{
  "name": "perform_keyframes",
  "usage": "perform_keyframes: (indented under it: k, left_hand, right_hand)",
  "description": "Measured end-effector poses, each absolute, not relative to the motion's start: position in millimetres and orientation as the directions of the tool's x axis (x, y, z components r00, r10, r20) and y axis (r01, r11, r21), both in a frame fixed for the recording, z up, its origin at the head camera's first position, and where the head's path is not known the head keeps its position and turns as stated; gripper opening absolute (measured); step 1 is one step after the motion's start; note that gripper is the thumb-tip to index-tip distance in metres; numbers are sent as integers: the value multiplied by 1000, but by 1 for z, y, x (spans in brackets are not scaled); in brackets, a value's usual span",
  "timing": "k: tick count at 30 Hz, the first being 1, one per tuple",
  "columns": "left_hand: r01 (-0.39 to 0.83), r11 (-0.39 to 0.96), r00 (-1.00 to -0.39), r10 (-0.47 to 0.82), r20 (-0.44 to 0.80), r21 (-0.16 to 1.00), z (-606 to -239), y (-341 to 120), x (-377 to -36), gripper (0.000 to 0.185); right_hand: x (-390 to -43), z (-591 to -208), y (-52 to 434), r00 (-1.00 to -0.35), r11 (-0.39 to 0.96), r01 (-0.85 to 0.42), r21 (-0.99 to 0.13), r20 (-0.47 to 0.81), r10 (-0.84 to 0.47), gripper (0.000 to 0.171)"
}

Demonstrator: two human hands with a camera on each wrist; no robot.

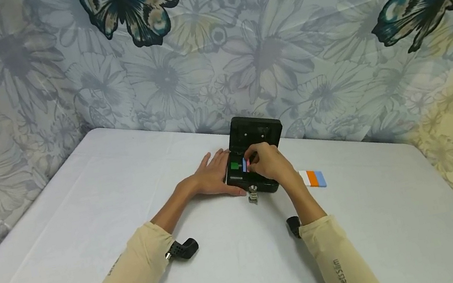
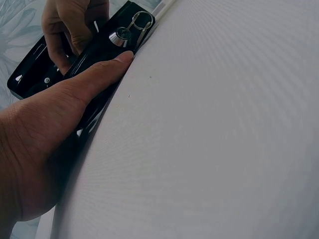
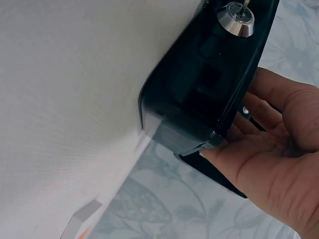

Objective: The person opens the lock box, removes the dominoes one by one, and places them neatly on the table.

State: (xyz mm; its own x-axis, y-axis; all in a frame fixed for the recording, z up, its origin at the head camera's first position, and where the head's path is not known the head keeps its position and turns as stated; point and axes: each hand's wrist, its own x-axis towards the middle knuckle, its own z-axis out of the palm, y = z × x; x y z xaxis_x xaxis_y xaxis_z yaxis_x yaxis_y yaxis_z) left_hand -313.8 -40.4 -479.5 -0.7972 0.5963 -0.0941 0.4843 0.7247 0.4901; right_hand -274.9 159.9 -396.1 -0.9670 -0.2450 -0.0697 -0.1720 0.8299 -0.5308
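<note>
A small black box (image 1: 256,182) stands on the white table with its lid (image 1: 254,131) raised. A key (image 1: 254,196) hangs in the lock on its front. My left hand (image 1: 214,174) lies flat against the box's left side, thumb along the wall (image 2: 92,82). Over the open inside, my right hand (image 1: 253,160) pinches a pink piece (image 1: 248,164), with a blue piece beside it. A green piece (image 1: 235,165) lies inside the box at the left. In the right wrist view my fingers (image 3: 271,117) curl over the box's rim (image 3: 209,84).
A flat row of white, orange and blue pieces (image 1: 313,178) lies on the table (image 1: 84,212) just right of the box. A floral cloth with butterflies (image 1: 151,74) hangs close behind the box and along the left edge.
</note>
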Motion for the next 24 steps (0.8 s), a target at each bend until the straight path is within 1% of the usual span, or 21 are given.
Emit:
perform_keyframes:
  k: [5,12,18,24]
  left_hand:
    - [483,725,-799,594,-90,491,-480,-40,-315,128]
    - [487,721,-796,599,-90,494,-479,-39,-315,128]
    - [484,717,-796,598,-86,502,-481,-39,-315,127]
    - [486,727,-797,597,-95,485,-480,-40,-312,127]
  right_hand:
    - [-277,-396,162,-965,834,-185,-520,-66,-255,23]
    - [-276,-394,165,-960,842,-170,-513,-106,-259,22]
    - [-276,-394,165,-957,842,-185,-506,-101,-271,21]
    - [-276,-396,164,-960,852,-185,-490,-96,-263,20]
